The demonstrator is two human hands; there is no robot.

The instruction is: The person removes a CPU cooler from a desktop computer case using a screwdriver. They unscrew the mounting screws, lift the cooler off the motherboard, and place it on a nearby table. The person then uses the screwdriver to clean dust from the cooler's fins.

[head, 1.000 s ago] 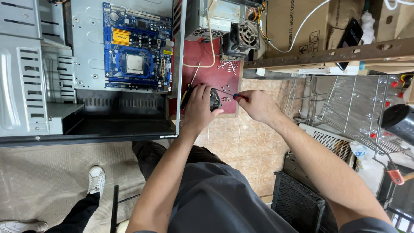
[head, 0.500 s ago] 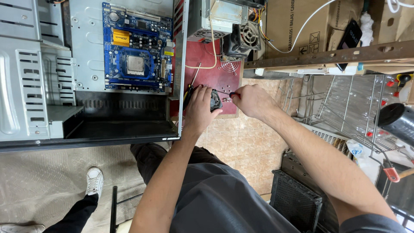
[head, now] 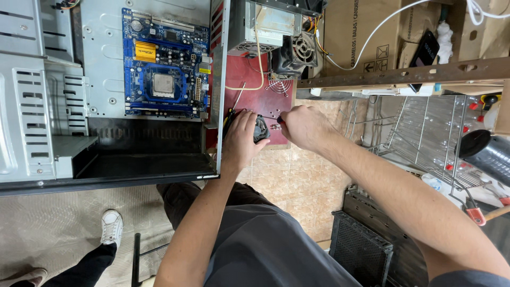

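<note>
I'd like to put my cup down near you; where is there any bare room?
Bare: the red tabletop between the open grey computer case and the round wire fan grille. Crowded: around the small black fan under the left hand and right hand, with loose screws.

I see small black fan (head: pixel 261 129), square frame, lying flat on red board (head: pixel 249 79) near its front edge, just beside open computer case (head: pixel 219 106).
</note>
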